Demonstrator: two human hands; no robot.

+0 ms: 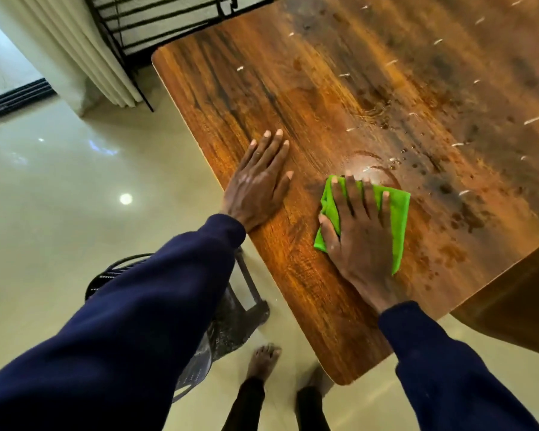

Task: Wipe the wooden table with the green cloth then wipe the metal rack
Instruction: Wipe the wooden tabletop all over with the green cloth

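The wooden table (339,88) fills the right and middle of the head view, with wet streaks and drops across its top. A folded green cloth (397,213) lies on the table near its front edge. My right hand (360,231) presses flat on the cloth with straight, spread fingers. My left hand (257,181) rests flat on the bare wood near the table's left edge, holding nothing. The black metal rack (156,23) stands beyond the table's far left corner, only partly in view.
A dark plastic chair (231,321) stands under the table's left edge, below my left arm. Cream curtains (84,63) hang beside the rack. Glossy tiled floor (59,213) spreads to the left. My bare feet are at the bottom.
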